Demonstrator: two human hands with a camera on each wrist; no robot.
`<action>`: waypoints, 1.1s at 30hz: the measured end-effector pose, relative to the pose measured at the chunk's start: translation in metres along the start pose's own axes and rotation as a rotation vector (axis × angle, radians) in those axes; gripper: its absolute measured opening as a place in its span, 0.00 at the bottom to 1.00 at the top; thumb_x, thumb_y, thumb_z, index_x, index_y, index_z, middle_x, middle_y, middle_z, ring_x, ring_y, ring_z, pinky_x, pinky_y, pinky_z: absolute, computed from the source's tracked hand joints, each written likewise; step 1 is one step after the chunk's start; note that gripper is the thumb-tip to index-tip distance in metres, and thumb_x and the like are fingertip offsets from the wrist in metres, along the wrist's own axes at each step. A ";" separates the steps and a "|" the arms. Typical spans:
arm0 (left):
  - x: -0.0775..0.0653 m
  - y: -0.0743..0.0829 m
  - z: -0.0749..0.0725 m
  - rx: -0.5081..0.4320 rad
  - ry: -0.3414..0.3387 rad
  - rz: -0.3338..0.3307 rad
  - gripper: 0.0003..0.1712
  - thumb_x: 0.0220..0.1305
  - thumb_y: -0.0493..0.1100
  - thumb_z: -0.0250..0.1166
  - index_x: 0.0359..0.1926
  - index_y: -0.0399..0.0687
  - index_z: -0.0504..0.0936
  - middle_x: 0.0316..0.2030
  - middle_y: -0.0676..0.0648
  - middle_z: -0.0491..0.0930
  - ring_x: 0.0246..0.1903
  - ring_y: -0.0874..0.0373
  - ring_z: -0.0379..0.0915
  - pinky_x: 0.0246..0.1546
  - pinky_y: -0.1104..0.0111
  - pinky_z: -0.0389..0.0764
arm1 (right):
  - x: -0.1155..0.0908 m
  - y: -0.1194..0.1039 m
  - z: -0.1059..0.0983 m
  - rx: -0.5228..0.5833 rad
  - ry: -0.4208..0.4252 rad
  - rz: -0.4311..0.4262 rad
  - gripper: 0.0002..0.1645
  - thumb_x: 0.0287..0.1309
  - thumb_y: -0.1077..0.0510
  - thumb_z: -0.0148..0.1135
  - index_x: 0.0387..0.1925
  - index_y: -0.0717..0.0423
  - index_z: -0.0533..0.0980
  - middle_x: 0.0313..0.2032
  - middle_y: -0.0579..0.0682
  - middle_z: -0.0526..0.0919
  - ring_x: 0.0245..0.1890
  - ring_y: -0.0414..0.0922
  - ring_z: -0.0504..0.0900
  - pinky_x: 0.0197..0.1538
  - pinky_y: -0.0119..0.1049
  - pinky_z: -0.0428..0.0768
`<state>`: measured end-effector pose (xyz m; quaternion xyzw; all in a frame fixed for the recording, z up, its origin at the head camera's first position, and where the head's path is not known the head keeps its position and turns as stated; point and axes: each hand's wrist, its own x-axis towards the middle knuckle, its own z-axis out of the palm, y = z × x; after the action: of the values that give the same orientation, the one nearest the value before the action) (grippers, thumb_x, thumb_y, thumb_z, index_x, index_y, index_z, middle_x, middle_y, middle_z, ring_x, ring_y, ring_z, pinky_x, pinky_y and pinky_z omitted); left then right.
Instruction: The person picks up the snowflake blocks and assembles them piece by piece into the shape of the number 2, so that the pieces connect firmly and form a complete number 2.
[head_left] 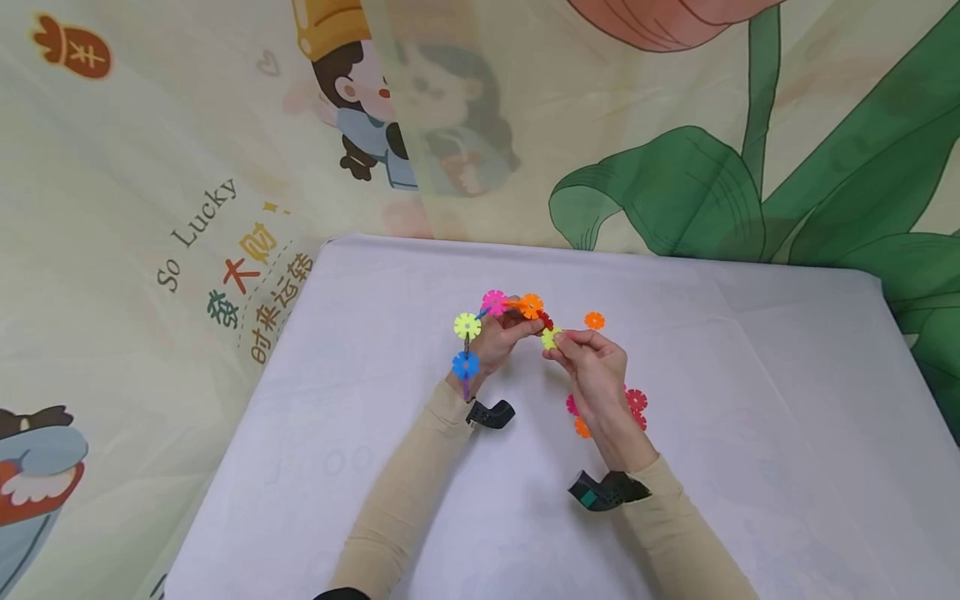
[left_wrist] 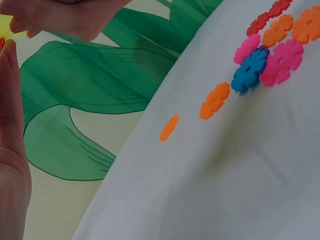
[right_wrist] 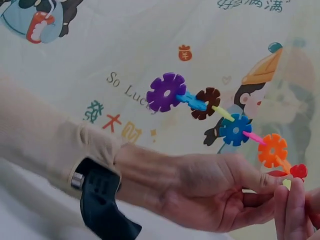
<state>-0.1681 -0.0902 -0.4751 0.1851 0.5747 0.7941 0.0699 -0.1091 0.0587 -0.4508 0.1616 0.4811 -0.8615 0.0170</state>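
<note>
My left hand (head_left: 497, 343) grips the end of a chain of notched plastic snowflake discs at a red disc (head_left: 547, 320). From there the chain arcs back over the hand through an orange disc (head_left: 531, 306), a pink disc (head_left: 495, 302), a yellow-green disc (head_left: 467, 326) and a blue disc (head_left: 465, 365). A purple disc (right_wrist: 159, 95) forms its far end in the right wrist view. Between thumb and fingers, my right hand (head_left: 600, 367) pinches a yellow disc (head_left: 550, 337) right at the red one. Fingers hide where the two meet.
Loose discs lie on the white-covered table (head_left: 750, 433): a lone orange disc (head_left: 594, 320) beyond the right hand, and a cluster with red discs (head_left: 636, 400) partly behind the right wrist. A printed curtain (head_left: 480, 208) hangs along the table's far edge.
</note>
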 end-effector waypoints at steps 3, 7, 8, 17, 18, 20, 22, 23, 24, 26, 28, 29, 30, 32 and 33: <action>-0.001 0.001 0.001 0.030 0.004 0.006 0.07 0.62 0.17 0.53 0.40 0.20 0.74 0.32 0.57 0.84 0.33 0.63 0.80 0.40 0.72 0.82 | 0.000 -0.003 0.000 -0.042 -0.008 -0.002 0.03 0.61 0.69 0.64 0.36 0.67 0.80 0.32 0.52 0.83 0.27 0.44 0.86 0.43 0.35 0.84; -0.001 0.001 0.001 0.072 0.006 0.015 0.10 0.62 0.17 0.53 0.44 0.11 0.68 0.32 0.59 0.83 0.33 0.64 0.80 0.40 0.72 0.82 | 0.003 -0.007 -0.001 -0.117 -0.022 -0.008 0.05 0.62 0.68 0.63 0.38 0.70 0.78 0.31 0.51 0.83 0.25 0.43 0.86 0.41 0.32 0.84; -0.001 0.000 0.001 0.081 0.011 0.016 0.11 0.62 0.17 0.54 0.44 0.10 0.68 0.31 0.59 0.83 0.33 0.64 0.80 0.40 0.72 0.82 | 0.004 -0.007 -0.001 -0.118 -0.020 -0.010 0.06 0.62 0.68 0.63 0.38 0.70 0.78 0.31 0.51 0.83 0.24 0.43 0.86 0.41 0.32 0.84; 0.001 0.000 0.004 0.091 0.026 0.035 0.12 0.62 0.18 0.55 0.45 0.10 0.68 0.32 0.59 0.83 0.33 0.64 0.80 0.41 0.71 0.82 | 0.004 -0.004 0.000 -0.086 -0.010 -0.062 0.10 0.61 0.68 0.65 0.41 0.74 0.77 0.30 0.50 0.84 0.25 0.44 0.86 0.40 0.33 0.84; 0.001 0.000 0.004 0.086 0.031 0.029 0.11 0.62 0.18 0.55 0.44 0.11 0.68 0.32 0.59 0.83 0.33 0.64 0.80 0.40 0.71 0.82 | 0.005 -0.004 0.000 -0.098 -0.021 -0.073 0.11 0.61 0.68 0.64 0.41 0.75 0.76 0.29 0.50 0.84 0.25 0.44 0.86 0.40 0.33 0.84; 0.001 -0.001 0.004 0.076 0.040 0.020 0.08 0.62 0.18 0.55 0.42 0.13 0.69 0.31 0.59 0.83 0.32 0.64 0.80 0.40 0.72 0.82 | 0.006 -0.004 -0.001 -0.107 -0.032 -0.087 0.11 0.60 0.68 0.65 0.41 0.76 0.76 0.28 0.50 0.85 0.24 0.44 0.86 0.39 0.33 0.84; -0.001 -0.002 0.004 0.066 0.051 0.013 0.06 0.62 0.18 0.54 0.41 0.14 0.70 0.30 0.59 0.83 0.31 0.65 0.80 0.39 0.73 0.81 | 0.005 -0.002 -0.001 -0.113 -0.037 -0.097 0.12 0.60 0.69 0.65 0.41 0.76 0.76 0.28 0.50 0.85 0.24 0.44 0.86 0.39 0.34 0.84; -0.002 -0.003 0.004 0.058 0.053 0.013 0.06 0.62 0.18 0.54 0.40 0.15 0.70 0.30 0.59 0.83 0.31 0.65 0.80 0.39 0.73 0.81 | 0.005 0.000 -0.001 -0.119 -0.039 -0.102 0.12 0.60 0.69 0.65 0.41 0.77 0.76 0.28 0.50 0.85 0.24 0.44 0.86 0.39 0.34 0.84; -0.003 -0.003 0.003 0.047 0.056 0.014 0.05 0.62 0.18 0.54 0.40 0.16 0.70 0.30 0.59 0.83 0.31 0.65 0.80 0.39 0.73 0.81 | 0.004 0.001 0.000 -0.116 -0.036 -0.106 0.12 0.60 0.69 0.65 0.41 0.77 0.76 0.28 0.50 0.85 0.24 0.44 0.86 0.39 0.35 0.85; -0.004 -0.005 0.004 0.027 0.052 0.018 0.05 0.62 0.18 0.53 0.39 0.18 0.71 0.31 0.59 0.83 0.31 0.65 0.80 0.40 0.72 0.81 | 0.004 0.003 0.001 -0.113 -0.032 -0.124 0.12 0.60 0.70 0.65 0.41 0.78 0.75 0.28 0.50 0.85 0.24 0.44 0.86 0.39 0.35 0.85; -0.004 -0.007 0.004 0.000 0.060 0.011 0.06 0.61 0.18 0.54 0.37 0.22 0.75 0.31 0.58 0.83 0.31 0.64 0.80 0.40 0.72 0.82 | 0.006 0.003 0.001 -0.115 -0.036 -0.130 0.13 0.59 0.69 0.65 0.41 0.78 0.75 0.28 0.50 0.85 0.24 0.43 0.86 0.39 0.34 0.85; -0.004 -0.007 0.004 -0.018 0.065 0.004 0.08 0.61 0.18 0.54 0.37 0.25 0.77 0.31 0.57 0.83 0.31 0.64 0.80 0.39 0.72 0.82 | 0.006 0.002 0.000 -0.115 -0.041 -0.126 0.13 0.59 0.69 0.65 0.41 0.78 0.76 0.28 0.50 0.85 0.23 0.44 0.86 0.39 0.34 0.84; -0.004 -0.009 0.003 -0.033 0.067 -0.004 0.07 0.62 0.20 0.56 0.37 0.28 0.78 0.32 0.56 0.84 0.32 0.63 0.80 0.40 0.72 0.82 | 0.007 0.001 0.000 -0.112 -0.046 -0.117 0.13 0.59 0.68 0.66 0.41 0.77 0.76 0.28 0.50 0.85 0.23 0.44 0.86 0.38 0.33 0.84; -0.004 -0.010 0.002 -0.045 0.057 -0.007 0.04 0.64 0.25 0.61 0.39 0.28 0.79 0.33 0.54 0.84 0.33 0.63 0.81 0.40 0.72 0.82 | 0.009 -0.001 -0.002 -0.104 -0.053 -0.083 0.11 0.60 0.67 0.65 0.39 0.74 0.77 0.29 0.50 0.85 0.24 0.44 0.86 0.39 0.32 0.84; -0.003 -0.011 0.002 -0.049 0.052 -0.009 0.06 0.63 0.31 0.66 0.39 0.31 0.80 0.33 0.54 0.85 0.33 0.63 0.81 0.40 0.72 0.82 | 0.010 -0.001 -0.003 -0.088 -0.055 -0.064 0.09 0.61 0.66 0.65 0.39 0.72 0.78 0.30 0.50 0.84 0.25 0.43 0.86 0.40 0.31 0.84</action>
<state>-0.1657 -0.0860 -0.4854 0.1601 0.5575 0.8122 0.0632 -0.1176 0.0632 -0.4543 0.1217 0.5228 -0.8436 0.0097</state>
